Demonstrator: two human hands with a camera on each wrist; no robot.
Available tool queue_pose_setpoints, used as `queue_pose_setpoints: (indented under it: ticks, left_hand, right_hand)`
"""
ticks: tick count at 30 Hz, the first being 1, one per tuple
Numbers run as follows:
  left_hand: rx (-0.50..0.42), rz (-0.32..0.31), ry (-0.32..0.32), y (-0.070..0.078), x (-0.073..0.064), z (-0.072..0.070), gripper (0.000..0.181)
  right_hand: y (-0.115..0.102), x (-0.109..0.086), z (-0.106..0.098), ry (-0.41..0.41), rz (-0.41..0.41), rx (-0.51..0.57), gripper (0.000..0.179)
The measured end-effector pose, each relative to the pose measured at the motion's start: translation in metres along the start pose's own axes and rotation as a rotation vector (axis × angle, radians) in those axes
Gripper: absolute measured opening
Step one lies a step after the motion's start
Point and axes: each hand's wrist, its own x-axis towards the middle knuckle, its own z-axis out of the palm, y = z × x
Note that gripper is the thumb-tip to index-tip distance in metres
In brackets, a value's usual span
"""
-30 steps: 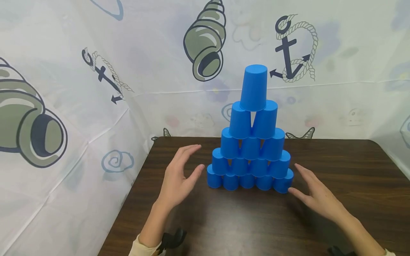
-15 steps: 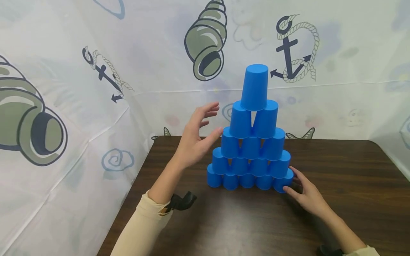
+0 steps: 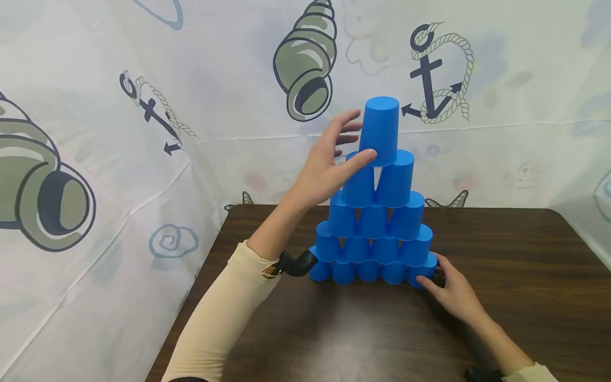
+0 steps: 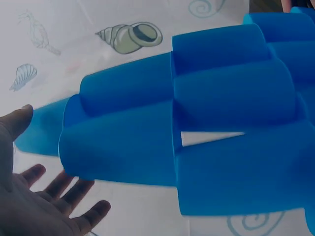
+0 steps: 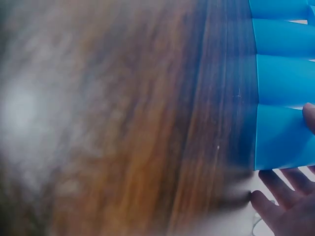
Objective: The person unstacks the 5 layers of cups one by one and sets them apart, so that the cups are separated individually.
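Observation:
Blue cups, upside down, form a pyramid on the table, with a single cup [image 3: 381,127] at its top. My left hand [image 3: 329,164] is raised beside that top cup, thumb overlapping its lower front and fingers spread along its left side. In the left wrist view, the top cup [image 4: 47,129] lies between the thumb and the spread fingers [image 4: 61,189]. Low at the right end, my right hand [image 3: 455,292] holds the outermost bottom-row cup [image 3: 420,273], thumb at the front and fingers around its far side. The right wrist view shows this bottom cup [image 5: 280,140] between thumb and fingers.
The dark wooden table [image 3: 363,329] extends in front of the pyramid and to both sides. A white cloth [image 3: 238,69] printed with shells and anchors hangs behind and at the left. A black strap piece [image 3: 298,263] on the left wrist sits near the pyramid's lower left.
My left hand has risen from beside the lower rows to the top cup. My right hand has moved left onto the bottom right cup. The pyramid stands the same.

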Motion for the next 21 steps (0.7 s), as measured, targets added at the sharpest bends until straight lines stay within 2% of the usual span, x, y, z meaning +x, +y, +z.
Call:
queue_pose_setpoints:
  ticks: [7, 9, 15, 21]
  left_hand:
    - [0.007, -0.109, -0.005, 0.009, 0.013, 0.015, 0.079]
    - [0.015, -0.121, -0.005, 0.01, 0.014, 0.015, 0.079]
    - [0.017, -0.1, -0.007, 0.012, 0.014, 0.016, 0.077]
    - [-0.02, -0.043, 0.056, 0.009, 0.011, 0.01, 0.072]
  right_hand:
    - [0.001, -0.001, 0.001, -0.009, 0.029, -0.019, 0.07]
    - [0.001, -0.001, 0.001, -0.02, 0.032, -0.02, 0.07]
    - [-0.001, -0.001, -0.001, -0.044, 0.046, -0.03, 0.072]
    - [-0.003, -0.001, -0.004, -0.073, 0.04, -0.041, 0.073]
